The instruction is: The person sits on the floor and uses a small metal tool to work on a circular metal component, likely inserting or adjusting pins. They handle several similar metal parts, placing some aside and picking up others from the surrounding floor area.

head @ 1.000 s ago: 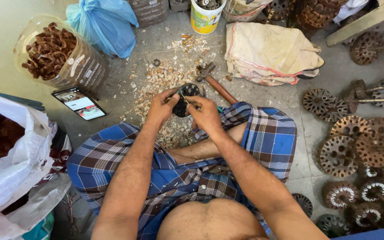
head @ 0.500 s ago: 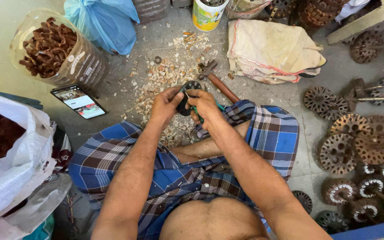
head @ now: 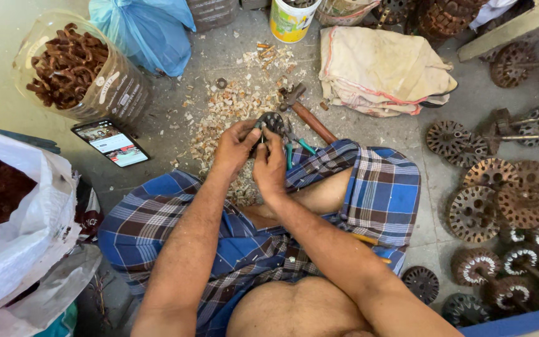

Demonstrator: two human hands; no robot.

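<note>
Left hand (head: 235,148): curled around the left side of a dark round slotted metal disc (head: 274,123), fingers closed on its rim, holding it just above the floor.
Right hand (head: 271,163): touching the left hand, thumb and fingers pinched on a thin metal tool (head: 262,133) that points up into the disc; what kind of tool cannot be told.
Disc: held between both hands, in front of the person's crossed legs, partly hidden by the fingers.
Lap: a blue checked cloth (head: 382,187) wraps the legs just below and on both sides of the hands.
Pliers (head: 296,148): green handles, lying just right of the hands against the cloth.
Hammer (head: 307,112): wooden handle, on the floor just beyond and right of the hands.
Shavings (head: 232,106): a pale heap of small scraps spread on the concrete floor (head: 176,131) under and beyond the hands.
Phone (head: 110,142): lit screen up, on the floor to the left of the hands.
Clear container (head: 88,75): further left and beyond, tipped on its side, full of curled brown pieces.
White sack (head: 23,224): far left, open, dark reddish contents.
Blue bag (head: 145,31): beyond the hands, up left.
Folded cloth sack (head: 382,72): cream, beyond and right.
Rusty discs (head: 494,187): many round slotted ones, some with shafts, spread well to the right.
</note>
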